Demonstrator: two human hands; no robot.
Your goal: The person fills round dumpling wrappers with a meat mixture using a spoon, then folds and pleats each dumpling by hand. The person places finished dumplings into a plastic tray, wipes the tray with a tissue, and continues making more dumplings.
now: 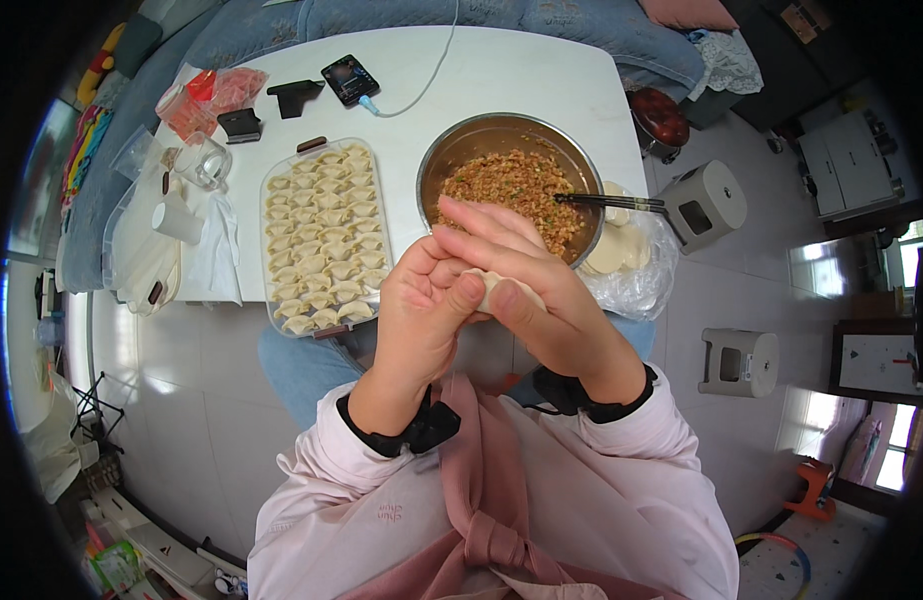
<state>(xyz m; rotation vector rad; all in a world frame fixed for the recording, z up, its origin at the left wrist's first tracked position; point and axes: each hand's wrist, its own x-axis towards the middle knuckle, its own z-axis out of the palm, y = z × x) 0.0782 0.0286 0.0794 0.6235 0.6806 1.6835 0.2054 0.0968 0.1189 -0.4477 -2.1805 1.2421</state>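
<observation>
Both my left hand (427,292) and my right hand (551,300) are closed around one pale dumpling (523,294), thumbs pressing along its near side. Fingers hide most of its far side. Just beyond them stands a steel bowl (440,142) of minced filling (510,172), with dark chopsticks (611,200) resting over its right rim. To the left, a clear tray (265,225) holds rows of folded dumplings (334,217). Round dough wrappers (619,247) lie in a plastic bag (649,289) at the bowl's right, partly covered by it.
On the white table (401,67) are a phone (349,79) with a cable, black stands (294,97), a glass mug (203,161), a white cup (176,221), tissue (217,244) and a red plastic bag (236,88). Grey stools (709,202) stand on the floor at right.
</observation>
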